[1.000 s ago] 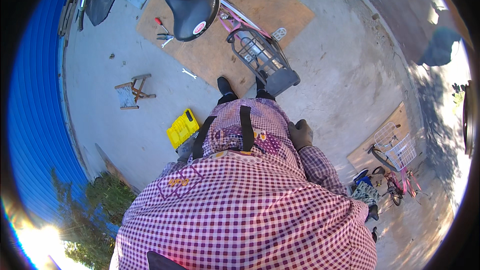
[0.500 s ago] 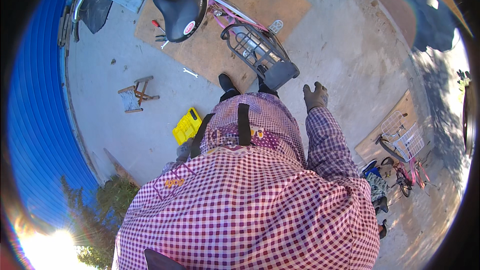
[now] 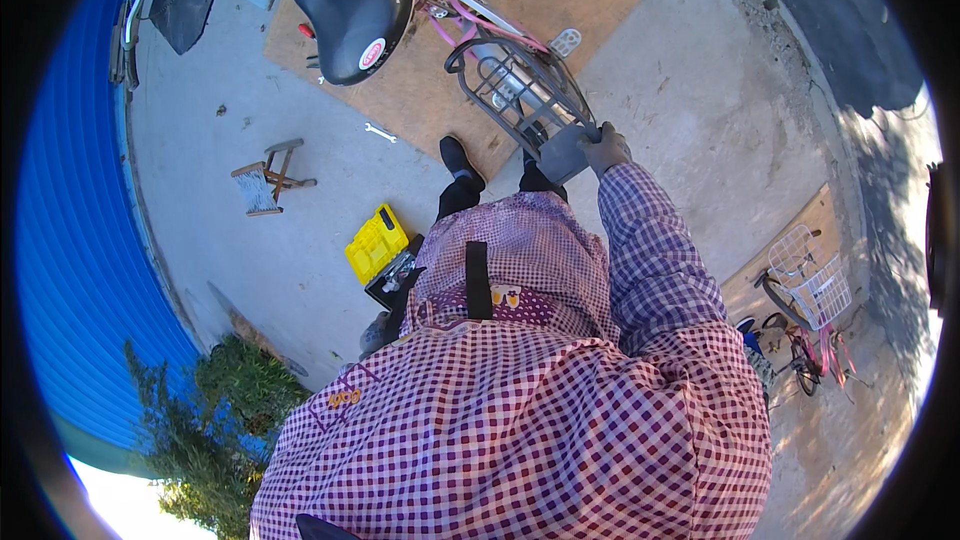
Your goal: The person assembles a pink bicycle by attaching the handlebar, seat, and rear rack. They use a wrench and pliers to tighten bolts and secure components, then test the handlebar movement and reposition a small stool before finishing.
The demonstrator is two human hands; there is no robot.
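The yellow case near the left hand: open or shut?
Open. The yellow case bares its moulded inside, and metallic pieces show in the dark section beside it.

Left: 1 folding stool [image 3: 256, 190], green shrubs [image 3: 243, 385], blue wall [image 3: 75, 190]; right: 1 basketed bicycle [image 3: 820, 295].

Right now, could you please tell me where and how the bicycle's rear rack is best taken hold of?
Probably by the right edge of the black rear rack's flat end, coming from the person's right: that end points toward the person, and its edge lies outside the open bars. The right hand is at that edge.
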